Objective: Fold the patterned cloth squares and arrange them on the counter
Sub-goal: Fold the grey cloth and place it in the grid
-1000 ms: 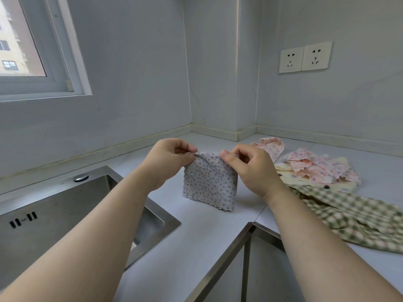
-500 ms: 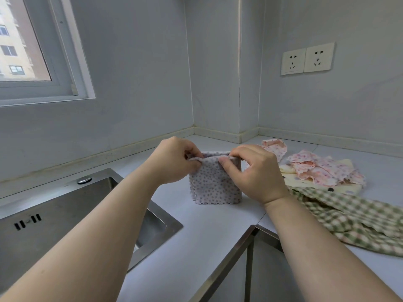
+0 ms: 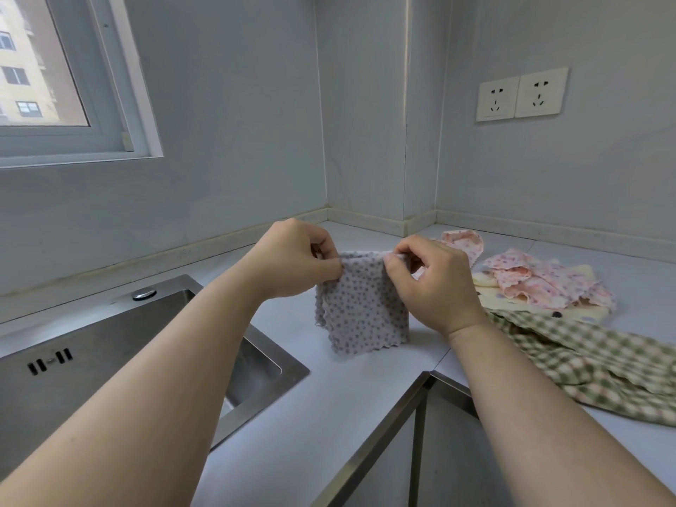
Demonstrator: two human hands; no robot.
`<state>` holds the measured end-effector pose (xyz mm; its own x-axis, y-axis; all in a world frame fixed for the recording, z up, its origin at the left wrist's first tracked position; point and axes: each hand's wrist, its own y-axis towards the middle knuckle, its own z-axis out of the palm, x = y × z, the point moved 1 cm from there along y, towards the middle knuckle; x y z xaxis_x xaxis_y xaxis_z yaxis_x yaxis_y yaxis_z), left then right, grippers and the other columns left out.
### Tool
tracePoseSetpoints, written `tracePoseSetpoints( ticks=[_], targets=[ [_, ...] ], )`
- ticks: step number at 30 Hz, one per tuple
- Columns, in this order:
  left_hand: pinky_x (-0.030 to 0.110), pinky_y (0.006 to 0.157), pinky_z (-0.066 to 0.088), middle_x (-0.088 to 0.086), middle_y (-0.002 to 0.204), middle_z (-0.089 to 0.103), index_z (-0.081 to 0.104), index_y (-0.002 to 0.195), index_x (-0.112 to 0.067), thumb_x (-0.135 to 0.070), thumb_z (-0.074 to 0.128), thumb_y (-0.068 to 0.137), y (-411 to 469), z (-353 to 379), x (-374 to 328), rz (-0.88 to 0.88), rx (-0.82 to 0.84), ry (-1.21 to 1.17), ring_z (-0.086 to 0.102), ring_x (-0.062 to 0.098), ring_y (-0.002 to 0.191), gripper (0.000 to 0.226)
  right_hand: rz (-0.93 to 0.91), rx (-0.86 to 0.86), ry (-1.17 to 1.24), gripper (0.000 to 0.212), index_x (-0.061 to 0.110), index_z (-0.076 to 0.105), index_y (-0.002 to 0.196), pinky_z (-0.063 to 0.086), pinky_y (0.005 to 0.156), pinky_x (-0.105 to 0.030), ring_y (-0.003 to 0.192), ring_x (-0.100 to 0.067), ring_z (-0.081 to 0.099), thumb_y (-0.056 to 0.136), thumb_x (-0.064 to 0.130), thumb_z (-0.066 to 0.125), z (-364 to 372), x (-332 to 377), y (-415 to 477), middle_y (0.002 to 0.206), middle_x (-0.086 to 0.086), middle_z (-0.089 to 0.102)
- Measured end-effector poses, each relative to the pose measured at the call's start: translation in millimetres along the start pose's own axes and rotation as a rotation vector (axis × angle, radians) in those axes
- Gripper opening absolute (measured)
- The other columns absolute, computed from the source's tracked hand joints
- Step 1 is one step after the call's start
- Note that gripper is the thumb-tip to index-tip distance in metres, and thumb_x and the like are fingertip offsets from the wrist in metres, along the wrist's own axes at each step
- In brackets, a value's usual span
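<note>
Setting: pale grey counter (image 3: 311,415) running into a wall corner, with a steel sink (image 3: 109,360) sunk in at the left, a window (image 3: 55,67) above it and two wall sockets (image 3: 521,93) at the right.
Cloth in hand: the grey dotted cloth (image 3: 365,316) hangs between the two hands, over the counter just past the sink's right corner. Whether its lower hem touches the surface, I cannot tell.
Left grip: the left hand (image 3: 292,258) has thumb and forefinger pinched together on the upper left corner.
Right grip: the right hand (image 3: 435,283) pinches the upper right corner, its other fingers curled in.
Relation that matters: the top edge runs left to right between the two grips, nearly level. The body of the cloth drops straight down below them, a little taller than wide. Neither hand is nearer; each holds its own corner.
Look of the cloth: soft and fleecy, lilac-grey with small darker dots and a scalloped hem. Layers show, slightly offset, along the left edge, so it seems to be doubled already.
Waiting pile: at the right, pink floral cloths (image 3: 541,283) lie crumpled on a cream cloth (image 3: 512,305). A green checked cloth (image 3: 585,360) is spread nearer the person, just beside the right wrist.
Step, as I judge it: mid-fold. The next move probably means bringing the corners together or lowering the cloth flat, keeping the edges matched.
</note>
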<state>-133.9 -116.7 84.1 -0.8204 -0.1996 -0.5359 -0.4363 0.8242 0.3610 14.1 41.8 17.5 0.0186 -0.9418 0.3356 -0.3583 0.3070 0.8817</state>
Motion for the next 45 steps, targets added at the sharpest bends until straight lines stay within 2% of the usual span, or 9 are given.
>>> tracePoseSetpoints(
  ticks=[4, 9, 13, 15, 18, 21, 31, 38, 45],
  targets=[
    [0.018, 0.046, 0.042, -0.01, 0.068, 0.064, 0.071, 0.08, -0.026, -0.012, 0.073, 0.078, 1.3, 2.4, 2.8, 0.006, 0.02, 0.054, 0.047, 0.004, 0.049, 0.014, -0.016, -0.017, -0.008, 0.012, 0.011, 0.066, 0.074, 0.045, 0.059, -0.034, 0.06, -0.02, 0.057, 0.083, 0.012, 0.059, 0.7, 0.1, -0.2, 0.062, -0.001, 0.061],
    [0.028, 0.068, 0.052, -0.016, 0.096, 0.067, 0.073, 0.105, -0.036, -0.01, 0.067, 0.082, 1.0, 13.1, -0.6, 0.034, 0.155, 0.118, 0.061, 0.01, 0.079, 0.035, -0.057, -0.009, -0.024, 0.01, 0.009, 0.067, 0.077, 0.046, 0.059, -0.036, 0.06, -0.022, 0.057, 0.084, 0.009, 0.06, 1.4, 0.7, -0.4, 0.064, -0.002, 0.061],
    [0.038, 0.08, 0.053, -0.005, 0.098, 0.065, 0.075, 0.096, -0.028, -0.033, 0.075, 0.088, 1.8, 21.3, -0.2, 0.026, 0.196, 0.143, 0.062, 0.016, 0.089, 0.01, -0.069, -0.004, -0.024, 0.011, 0.009, 0.066, 0.076, 0.046, 0.058, -0.035, 0.06, -0.021, 0.057, 0.085, 0.009, 0.06, 0.3, 2.1, -0.3, 0.063, -0.002, 0.061],
    [0.043, 0.078, 0.053, 0.006, 0.096, 0.068, 0.075, 0.085, -0.021, -0.041, 0.074, 0.089, 3.0, 19.9, 2.4, 0.018, 0.151, 0.187, 0.063, 0.025, 0.087, 0.021, -0.063, -0.006, -0.023, 0.012, 0.01, 0.065, 0.074, 0.046, 0.057, -0.036, 0.06, -0.02, 0.057, 0.085, 0.009, 0.06, -0.2, 2.5, -0.2, 0.062, -0.002, 0.06],
    [0.034, 0.064, 0.052, 0.007, 0.084, 0.071, 0.074, 0.081, -0.013, -0.045, 0.074, 0.088, 3.1, 11.4, 6.0, -0.018, 0.039, 0.09, 0.065, 0.019, 0.074, 0.033, -0.038, -0.038, -0.013, 0.015, 0.01, 0.065, 0.072, 0.046, 0.057, -0.037, 0.059, -0.019, 0.057, 0.086, 0.013, 0.059, -0.5, 1.7, 0.6, 0.061, -0.001, 0.06],
    [0.027, 0.063, 0.054, -0.005, 0.076, 0.075, 0.078, 0.082, -0.018, -0.039, 0.079, 0.085, 3.0, 6.7, 7.9, -0.064, -0.058, -0.134, 0.068, 0.007, 0.07, 0.022, -0.016, -0.054, -0.003, 0.02, 0.01, 0.064, 0.071, 0.047, 0.057, -0.036, 0.059, -0.018, 0.057, 0.087, 0.02, 0.057, -0.7, 1.4, 1.5, 0.06, -0.001, 0.06],
    [0.022, 0.067, 0.056, -0.004, 0.081, 0.075, 0.076, 0.083, -0.019, -0.022, 0.087, 0.079, 5.7, 11.2, 11.5, -0.055, -0.123, -0.383, 0.069, 0.008, 0.073, 0.012, -0.003, -0.032, -0.032, 0.016, 0.011, 0.061, 0.071, 0.046, 0.058, -0.037, 0.06, -0.018, 0.055, 0.086, 0.015, 0.061, -1.1, 1.1, 0.7, 0.061, 0.0, 0.058],
    [0.014, 0.061, 0.048, 0.0, 0.088, 0.075, 0.074, 0.086, -0.022, -0.03, 0.078, 0.088, 7.6, 11.5, 15.6, -0.037, -0.161, -0.37, 0.066, 0.004, 0.071, 0.01, 0.006, -0.033, -0.028, 0.016, 0.012, 0.061, 0.072, 0.048, 0.058, -0.039, 0.061, -0.019, 0.057, 0.088, 0.018, 0.063, -1.3, 2.1, 0.5, 0.062, -0.001, 0.059],
    [0.027, 0.066, 0.047, 0.002, 0.086, 0.072, 0.068, 0.089, -0.024, -0.033, 0.078, 0.088, 11.7, 14.8, 20.5, -0.027, -0.233, -0.317, 0.062, 0.013, 0.073, 0.013, 0.028, -0.012, -0.036, 0.016, 0.014, 0.061, 0.077, 0.051, 0.06, -0.034, 0.063, -0.013, 0.057, 0.09, 0.021, 0.066, -1.4, 4.1, -0.4, 0.066, 0.004, 0.06]
  ],
)
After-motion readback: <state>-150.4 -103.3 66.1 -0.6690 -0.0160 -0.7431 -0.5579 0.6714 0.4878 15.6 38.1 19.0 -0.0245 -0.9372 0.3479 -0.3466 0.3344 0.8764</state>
